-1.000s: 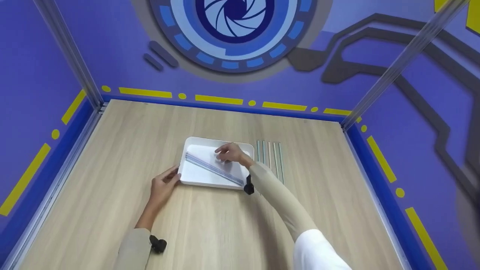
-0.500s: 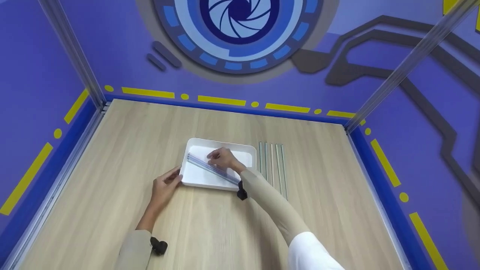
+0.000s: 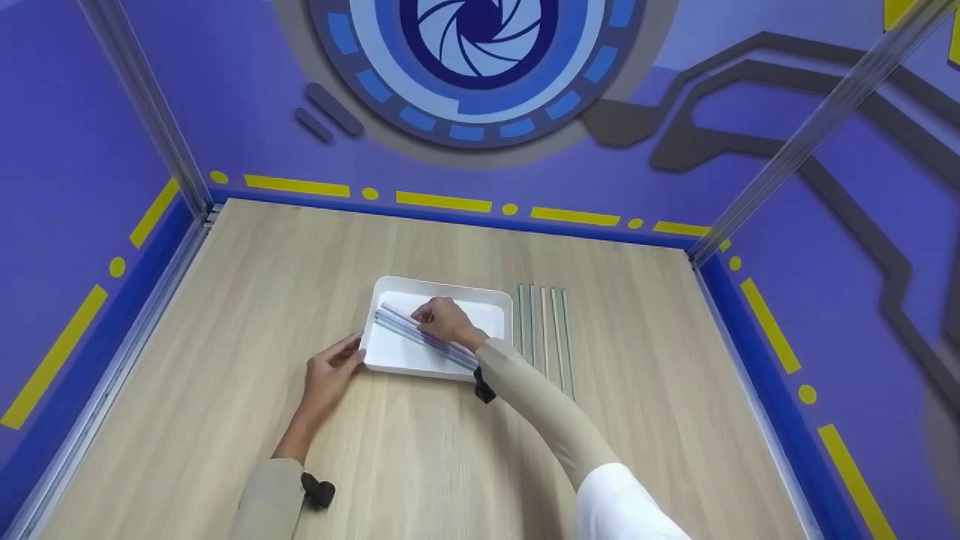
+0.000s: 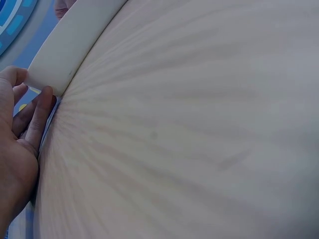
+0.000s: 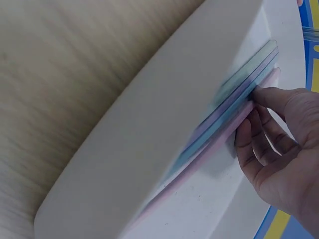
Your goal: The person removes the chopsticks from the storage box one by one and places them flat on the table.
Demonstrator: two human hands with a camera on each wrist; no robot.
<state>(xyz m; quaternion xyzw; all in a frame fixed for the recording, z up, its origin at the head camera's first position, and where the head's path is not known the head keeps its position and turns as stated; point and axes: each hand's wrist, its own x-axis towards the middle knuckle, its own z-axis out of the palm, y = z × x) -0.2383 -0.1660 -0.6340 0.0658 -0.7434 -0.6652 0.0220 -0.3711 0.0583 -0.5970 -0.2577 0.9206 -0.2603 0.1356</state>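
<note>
Pink stick (image 5: 219,140) now shows alongside the other sticks (image 3: 403,328) in the tray (image 3: 487,313); we judge one more nearly placed. Right hand (image 3: 448,320) pinches it; left hand's (image 3: 328,379) fairly straight fingers touch the tray corner.

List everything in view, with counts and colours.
Table: one, pale wood, centre
Tray: one, white, mid-table
Loose sticks: five, greenish, bluish, cream, right of tray
Tray sticks: at least four, pale green, purple, blue, pink, inside tray
Walls: three, blue-purple with yellow and brown markings, left, back, right
Emblem: one, blue and white, back wall
Posts: two, grey, wall corners
Wrist devices: two, black, wrists
Sleeves: two, beige, forearms; upper right white
Left hand: one, holding tray's left edge
Right hand: one, pinching pink stick
</note>
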